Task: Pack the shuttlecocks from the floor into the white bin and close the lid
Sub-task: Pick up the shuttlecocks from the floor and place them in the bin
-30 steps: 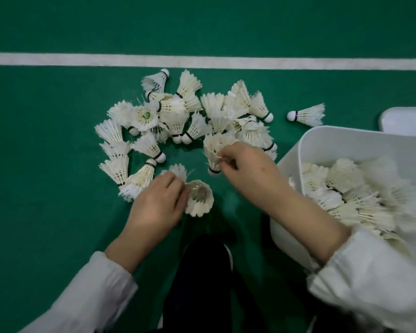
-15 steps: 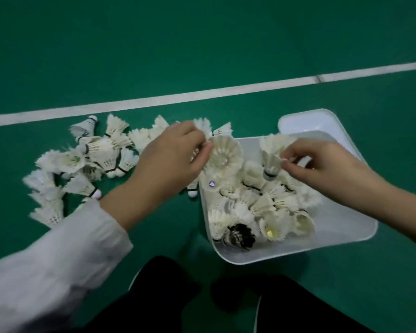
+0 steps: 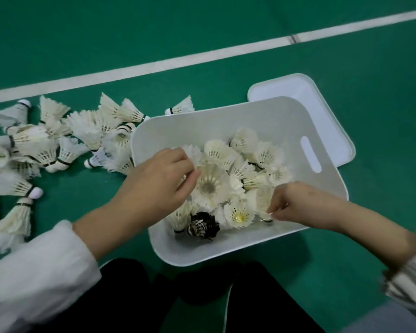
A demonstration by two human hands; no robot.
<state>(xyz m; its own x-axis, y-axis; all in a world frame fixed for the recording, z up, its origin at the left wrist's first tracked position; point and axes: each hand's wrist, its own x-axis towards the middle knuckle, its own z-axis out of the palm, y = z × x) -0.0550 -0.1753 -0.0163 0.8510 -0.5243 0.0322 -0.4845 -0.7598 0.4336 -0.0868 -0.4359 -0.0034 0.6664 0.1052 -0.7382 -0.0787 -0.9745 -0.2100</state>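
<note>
Left hand (image 3: 159, 186) over bin (image 3: 286, 116), fingers (image 3: 190, 175) pinching the skirt rim of a shuttle (image 3: 209, 186). Shuttle sits at the fingers' 3 o'clock, long axis near vertical, skirt mouth up at camera, cork down into the heap in the bin. Release looks next, a short drop.

Right hand (image 3: 296, 205) at the bin's 4 o'clock edge, fingers (image 3: 277, 209) pinched on feather tips of second shuttle (image 3: 263, 199) at their 10 o'clock; cork hidden.

Pile (image 3: 46, 150) on floor (image 3: 382, 116) at the bin's 9 o'clock, nearer left hand, axes mixed. Lid (image 3: 286, 87) off, at 1 o'clock.
</note>
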